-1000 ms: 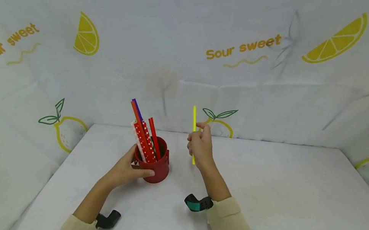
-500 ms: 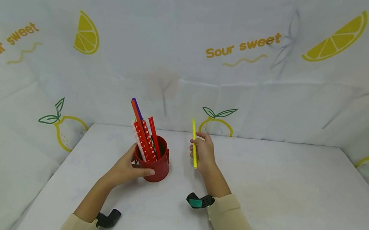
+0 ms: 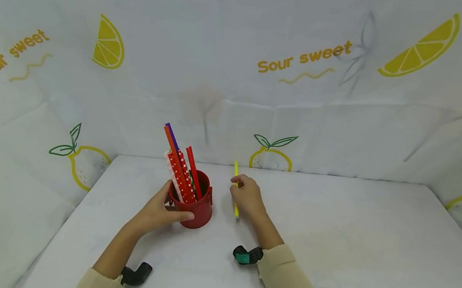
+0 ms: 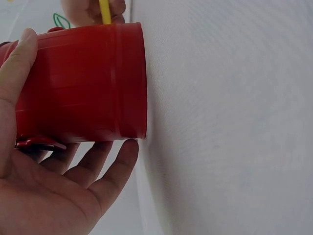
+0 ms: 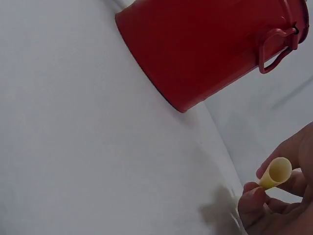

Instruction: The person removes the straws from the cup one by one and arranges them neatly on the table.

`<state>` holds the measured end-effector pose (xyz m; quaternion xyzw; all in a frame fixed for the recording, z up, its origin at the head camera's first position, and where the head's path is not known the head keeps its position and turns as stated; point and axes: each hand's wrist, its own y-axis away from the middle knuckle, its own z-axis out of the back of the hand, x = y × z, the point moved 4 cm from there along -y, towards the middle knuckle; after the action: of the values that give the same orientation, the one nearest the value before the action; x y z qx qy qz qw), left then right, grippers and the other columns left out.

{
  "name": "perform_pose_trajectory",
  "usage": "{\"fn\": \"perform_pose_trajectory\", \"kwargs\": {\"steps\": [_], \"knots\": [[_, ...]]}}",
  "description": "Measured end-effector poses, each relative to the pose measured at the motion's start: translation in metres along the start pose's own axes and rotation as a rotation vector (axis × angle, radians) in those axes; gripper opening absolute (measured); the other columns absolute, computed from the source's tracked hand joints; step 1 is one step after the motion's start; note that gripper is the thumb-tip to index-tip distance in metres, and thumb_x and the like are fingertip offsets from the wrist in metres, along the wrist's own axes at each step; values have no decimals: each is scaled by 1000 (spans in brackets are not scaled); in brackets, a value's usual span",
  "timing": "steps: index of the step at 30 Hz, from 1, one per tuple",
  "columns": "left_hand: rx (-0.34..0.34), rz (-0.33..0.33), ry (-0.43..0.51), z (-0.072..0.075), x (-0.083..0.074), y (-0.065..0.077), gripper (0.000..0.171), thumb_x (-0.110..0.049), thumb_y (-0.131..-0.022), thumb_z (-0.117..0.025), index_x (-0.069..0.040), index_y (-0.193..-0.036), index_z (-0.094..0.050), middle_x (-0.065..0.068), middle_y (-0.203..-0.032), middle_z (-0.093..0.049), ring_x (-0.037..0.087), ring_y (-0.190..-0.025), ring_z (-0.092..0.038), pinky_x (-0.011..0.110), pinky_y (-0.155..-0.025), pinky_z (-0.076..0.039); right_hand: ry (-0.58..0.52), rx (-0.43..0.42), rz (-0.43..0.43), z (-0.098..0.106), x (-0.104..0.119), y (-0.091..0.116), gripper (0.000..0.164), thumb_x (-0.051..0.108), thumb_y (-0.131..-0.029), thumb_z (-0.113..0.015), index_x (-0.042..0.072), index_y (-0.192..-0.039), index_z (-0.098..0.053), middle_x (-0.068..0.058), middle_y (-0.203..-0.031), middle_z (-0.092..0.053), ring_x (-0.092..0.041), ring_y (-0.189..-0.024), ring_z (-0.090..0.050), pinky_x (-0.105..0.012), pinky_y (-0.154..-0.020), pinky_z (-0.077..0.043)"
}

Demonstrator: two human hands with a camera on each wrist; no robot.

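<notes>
A: Yellow straw [image 3: 236, 207]?
B: We see it pinched in the right hand [image 3: 247, 195], right of the red bucket [image 3: 203, 213], long axis pointing away, far end slightly left.
A: Bucket?
B: Left hand [image 3: 159, 213] grips it; we see mixed straws [image 3: 181, 176] leaning left inside.

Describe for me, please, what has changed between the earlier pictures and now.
The right hand, holding the yellow straw, has moved lower in the head view and slightly left, nearer the red bucket. Nothing was grasped or let go. The left hand still holds the red bucket; the other straws lean in it as before.
</notes>
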<state>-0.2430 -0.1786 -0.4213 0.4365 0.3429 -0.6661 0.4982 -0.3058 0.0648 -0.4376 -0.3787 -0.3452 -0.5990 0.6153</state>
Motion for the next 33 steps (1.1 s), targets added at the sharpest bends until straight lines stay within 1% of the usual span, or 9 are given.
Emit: {"fn": "perform_pose_trajectory", "kwargs": {"steps": [3, 6, 8, 10, 14, 19, 33], "knots": [[-5, 11, -7, 0, 0, 0, 90, -33, -75, -90, -28, -146, -35, 2, -137, -51, 29, -126, -47, 44, -86, -57, 131, 32, 60, -3, 0, 1, 29, 3, -89, -58, -1, -115, -69, -13, -100, -57, -27, -91, -52, -41, -82, -48], [-7, 11, -15, 0, 0, 0, 90, -34, -75, -90, -28, -146, -34, 1, -138, -50, 29, -127, -47, 44, -87, -57, 225, 38, 107, -4, 2, 1, 29, 2, -89, -61, -2, -117, -67, -14, -99, -56, -25, -86, -52, -39, -78, -49], [-5, 7, -15, 0, 0, 0, 90, -33, -75, -90, -28, -146, -34, 1, -138, -50, 29, -127, -47, 45, -88, -56, 259, 34, 116, -5, 3, 1, 29, 2, -89, -64, -1, -117, -67, -15, -100, -56, -24, -83, -52, -36, -74, -49], [-3, 2, -13, 0, 0, 0, 90, -32, -76, -90, -28, -146, -34, 1, -138, -50, 29, -127, -47, 45, -88, -56, 281, 32, 107, -6, 2, 2, 28, 3, -89, -65, -1, -116, -67, -15, -100, -55, -24, -81, -52, -34, -69, -49], [3, 0, -7, 0, 0, 0, 89, -31, -76, -89, -28, -146, -34, 1, -138, -50, 29, -126, -47, 45, -89, -56, 311, 36, 79, -7, 1, 2, 24, 5, -89, -68, 0, -112, -69, -15, -101, -54, -23, -78, -52, -30, -64, -49], [4, 2, 1, 0, 1, 0, 89, -32, -76, -89, -28, -146, -34, 2, -138, -50, 29, -126, -47, 44, -88, -56, 337, 38, 68, -7, 1, 1, 24, 3, -87, -70, 2, -111, -70, -15, -101, -54, -23, -80, -53, -31, -67, -50], [9, -8, 12, -1, 1, -1, 88, -30, -77, -90, -27, -146, -35, 2, -138, -50, 29, -126, -47, 44, -89, -56, 316, 41, 34, -5, 1, 2, 26, 5, -88, -71, 1, -113, -69, -14, -102, -54, -23, -82, -53, -29, -66, -49]]}}
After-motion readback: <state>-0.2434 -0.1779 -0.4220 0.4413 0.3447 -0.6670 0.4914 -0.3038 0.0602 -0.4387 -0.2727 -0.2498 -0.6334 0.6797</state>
